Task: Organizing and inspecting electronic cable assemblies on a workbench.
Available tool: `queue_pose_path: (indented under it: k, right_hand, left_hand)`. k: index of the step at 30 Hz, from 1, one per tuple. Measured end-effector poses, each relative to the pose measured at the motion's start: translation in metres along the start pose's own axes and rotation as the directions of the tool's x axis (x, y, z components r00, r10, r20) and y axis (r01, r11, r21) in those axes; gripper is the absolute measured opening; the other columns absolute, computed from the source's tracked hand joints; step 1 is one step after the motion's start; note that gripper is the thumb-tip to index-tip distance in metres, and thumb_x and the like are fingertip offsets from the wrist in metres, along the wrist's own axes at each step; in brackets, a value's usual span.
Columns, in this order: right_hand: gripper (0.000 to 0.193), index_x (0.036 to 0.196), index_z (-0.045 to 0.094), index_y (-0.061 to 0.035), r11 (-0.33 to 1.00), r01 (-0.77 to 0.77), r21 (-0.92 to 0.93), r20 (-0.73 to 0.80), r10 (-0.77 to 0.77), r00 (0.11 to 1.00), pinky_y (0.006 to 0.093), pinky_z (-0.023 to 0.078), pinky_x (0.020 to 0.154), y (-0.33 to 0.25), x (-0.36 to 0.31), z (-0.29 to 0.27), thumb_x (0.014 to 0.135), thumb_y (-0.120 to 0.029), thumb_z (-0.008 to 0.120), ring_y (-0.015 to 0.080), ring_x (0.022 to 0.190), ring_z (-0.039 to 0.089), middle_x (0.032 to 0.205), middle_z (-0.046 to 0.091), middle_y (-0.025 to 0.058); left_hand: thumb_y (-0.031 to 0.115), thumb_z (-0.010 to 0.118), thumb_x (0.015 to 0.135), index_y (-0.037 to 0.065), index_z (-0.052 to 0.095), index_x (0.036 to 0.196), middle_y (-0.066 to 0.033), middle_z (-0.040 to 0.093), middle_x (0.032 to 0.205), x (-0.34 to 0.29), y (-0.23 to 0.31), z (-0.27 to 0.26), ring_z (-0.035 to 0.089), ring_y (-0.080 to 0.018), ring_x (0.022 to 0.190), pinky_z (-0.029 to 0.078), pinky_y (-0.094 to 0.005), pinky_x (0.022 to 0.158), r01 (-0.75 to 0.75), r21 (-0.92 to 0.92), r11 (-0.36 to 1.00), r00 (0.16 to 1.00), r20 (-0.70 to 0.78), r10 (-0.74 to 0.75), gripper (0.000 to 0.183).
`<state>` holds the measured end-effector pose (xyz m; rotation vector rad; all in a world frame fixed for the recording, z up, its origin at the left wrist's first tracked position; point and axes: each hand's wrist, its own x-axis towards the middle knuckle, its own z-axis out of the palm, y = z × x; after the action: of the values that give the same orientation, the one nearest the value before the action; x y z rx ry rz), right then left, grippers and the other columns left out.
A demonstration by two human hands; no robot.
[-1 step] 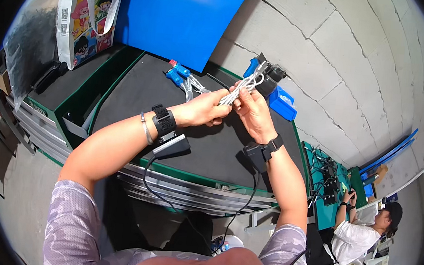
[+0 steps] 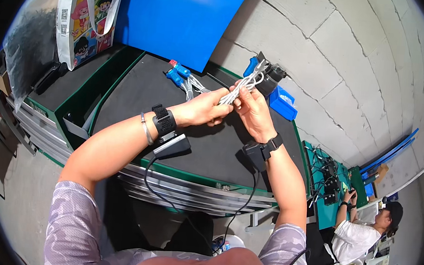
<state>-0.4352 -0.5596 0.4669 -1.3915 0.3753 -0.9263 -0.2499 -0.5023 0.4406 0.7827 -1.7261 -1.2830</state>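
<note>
Over the far part of the dark bench mat, both hands grip a looped bundle of pale grey cable (image 2: 250, 85). My left hand (image 2: 206, 108) is closed round its near end, with the thumb pointing toward the right hand. My right hand (image 2: 254, 111) pinches the loops a little farther along, fingers curled round them. A blue connector (image 2: 251, 66) shows beyond the bundle's far end; whether it belongs to this cable I cannot tell. Just past my left hand lies another pale cable bundle (image 2: 196, 85) with blue plugs (image 2: 178, 74), one with a red tip.
Behind the hands stand a black device (image 2: 275, 75) and a small blue bin (image 2: 282, 103). A blue panel (image 2: 181, 19) rises at the back. At left are a printed bag (image 2: 87, 25) and a plastic bag (image 2: 32, 51). Another person (image 2: 359, 239) works at right beside a green table (image 2: 323, 218).
</note>
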Motion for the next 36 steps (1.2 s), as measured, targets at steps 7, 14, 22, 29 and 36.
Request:
queue_pose_path:
  k: [7, 14, 22, 29, 36]
  right_hand:
    - [0.019, 0.1, 0.062, -0.008, 0.933, 0.124, -0.337, -0.233, -0.211, 0.949, 0.0216, 0.037, 0.065, 0.008, -0.006, -0.007, 0.093, -0.024, 0.066, 0.0042, 0.072, 0.046, 0.08, 0.055, -0.0052]
    - [0.018, 0.098, 0.056, -0.0069, 0.86, 0.12, -0.496, -0.055, -0.169, 0.984, 0.0214, 0.041, 0.063, 0.02, -0.014, 0.003, 0.097, -0.024, 0.061, 0.0039, 0.069, 0.051, 0.075, 0.055, -0.0032]
    - [0.023, 0.097, 0.056, -0.0055, 0.909, -0.084, -0.407, -0.034, 0.077, 0.996, 0.0211, 0.041, 0.057, 0.026, -0.015, 0.007, 0.097, -0.027, 0.062, 0.0048, 0.064, 0.05, 0.076, 0.054, -0.0024]
    - [0.023, 0.097, 0.057, -0.0055, 0.958, -0.208, -0.198, -0.003, 0.212, 0.977, 0.02, 0.041, 0.055, 0.023, -0.016, 0.009, 0.096, -0.028, 0.063, 0.0051, 0.063, 0.049, 0.076, 0.052, -0.003]
    - [0.024, 0.098, 0.06, -0.0032, 0.857, -0.06, -0.512, -0.064, 0.031, 0.997, 0.0213, 0.04, 0.053, 0.028, -0.017, 0.006, 0.092, -0.026, 0.068, 0.0041, 0.061, 0.05, 0.072, 0.056, -0.0024]
  left_hand:
    - [0.033, 0.056, 0.099, -0.001, 0.05, 0.128, -0.009, 0.06, 0.117, 0.007, -0.003, -0.009, 0.055, -0.0149, 0.11, 0.044, -0.0312, 0.095, -0.209, 0.254, 0.944, 0.928, -0.252, 0.274, 0.045]
    - [0.04, 0.056, 0.098, 0.003, 0.057, 0.119, -0.0036, 0.061, 0.102, 0.005, 0.01, -0.03, 0.055, -0.0085, 0.086, 0.045, -0.0237, 0.076, -0.202, -0.114, 0.973, 0.888, -0.441, 0.133, 0.043]
    - [0.037, 0.056, 0.099, 0.009, 0.06, 0.082, 0.0067, 0.051, 0.072, 0.007, 0.003, -0.035, 0.043, -0.0033, 0.066, 0.035, -0.0203, 0.061, -0.147, 0.009, 0.989, 0.917, -0.373, 0.14, 0.033]
    - [0.046, 0.05, 0.1, 0.01, 0.06, 0.083, 0.0057, 0.054, 0.073, 0.006, -0.004, -0.039, 0.044, -0.0043, 0.066, 0.036, -0.0204, 0.061, -0.144, -0.11, 0.983, 0.923, -0.374, 0.093, 0.041]
    - [0.051, 0.05, 0.098, 0.01, 0.062, 0.082, 0.0039, 0.056, 0.074, 0.009, -0.005, -0.041, 0.047, -0.0048, 0.066, 0.039, -0.0204, 0.062, -0.111, -0.072, 0.991, 0.918, -0.389, 0.075, 0.046]
